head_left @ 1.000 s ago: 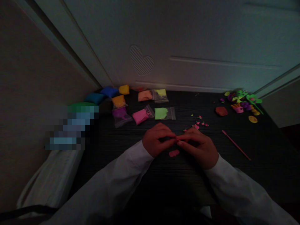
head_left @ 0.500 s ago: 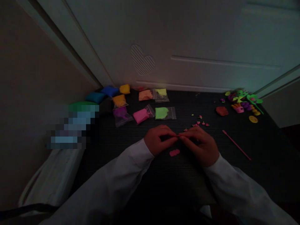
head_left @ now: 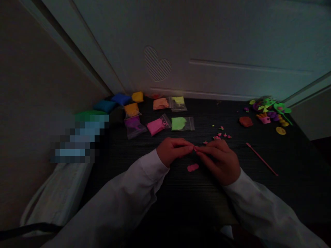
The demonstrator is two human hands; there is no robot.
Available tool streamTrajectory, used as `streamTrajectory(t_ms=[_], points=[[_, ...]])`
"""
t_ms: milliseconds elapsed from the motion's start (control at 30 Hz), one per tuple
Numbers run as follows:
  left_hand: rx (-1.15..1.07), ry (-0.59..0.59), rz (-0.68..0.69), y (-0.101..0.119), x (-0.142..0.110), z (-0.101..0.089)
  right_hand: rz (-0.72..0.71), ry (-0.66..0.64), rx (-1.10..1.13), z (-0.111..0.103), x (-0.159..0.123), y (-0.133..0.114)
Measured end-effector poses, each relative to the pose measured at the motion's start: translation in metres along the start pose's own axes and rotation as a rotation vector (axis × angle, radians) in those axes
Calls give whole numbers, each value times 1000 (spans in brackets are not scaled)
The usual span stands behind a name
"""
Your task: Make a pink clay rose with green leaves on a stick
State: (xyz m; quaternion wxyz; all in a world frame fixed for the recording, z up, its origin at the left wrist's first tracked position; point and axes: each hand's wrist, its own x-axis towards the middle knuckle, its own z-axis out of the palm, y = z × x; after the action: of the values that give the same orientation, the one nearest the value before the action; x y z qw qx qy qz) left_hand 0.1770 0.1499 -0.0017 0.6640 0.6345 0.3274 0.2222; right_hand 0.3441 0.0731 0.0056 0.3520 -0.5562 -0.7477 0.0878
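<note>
Between the fingertips of both hands sits a small piece of pink clay [head_left: 196, 148]. My left hand [head_left: 173, 151] is closed in a pinch on its left side. From the right, my right hand [head_left: 221, 162] pinches it with thumb and forefinger; part of the piece is hidden by the fingers. Just below the hands, a flat pink clay strip with a scalloped outline [head_left: 192, 167] lies on the dark table. Several tiny pink clay flowers with green bits [head_left: 219, 134] lie beyond my right hand. A thin pink modelling tool [head_left: 262, 159] rests to its right.
Bags of coloured clay, among them a green bag [head_left: 179, 124] and a pink bag [head_left: 155, 126], lie at the back left. A reddish clay lump [head_left: 246, 121] and finished clay figures [head_left: 271, 112] stand at the back right. A white panel [head_left: 219, 41] closes off the far edge.
The fingertips have shifted slightly left and the left fingers have rolled a little, so the pink piece now shows as a small curl. The strip and other things stay put.
</note>
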Motion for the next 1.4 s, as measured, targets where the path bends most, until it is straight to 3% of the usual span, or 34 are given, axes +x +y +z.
streamTrajectory(t_ms=[233, 467, 867, 1400], points=[[28, 62, -15, 3, 1, 1, 21, -80, 68, -5, 2, -6], [26, 70, 36, 2, 0, 2, 113, 31, 58, -5, 5, -6], [233, 165, 194, 1, -3, 12, 134, -2, 62, 2, 6, -8], [249, 216, 244, -3, -2, 9, 149, -25, 91, 1, 8, -6]])
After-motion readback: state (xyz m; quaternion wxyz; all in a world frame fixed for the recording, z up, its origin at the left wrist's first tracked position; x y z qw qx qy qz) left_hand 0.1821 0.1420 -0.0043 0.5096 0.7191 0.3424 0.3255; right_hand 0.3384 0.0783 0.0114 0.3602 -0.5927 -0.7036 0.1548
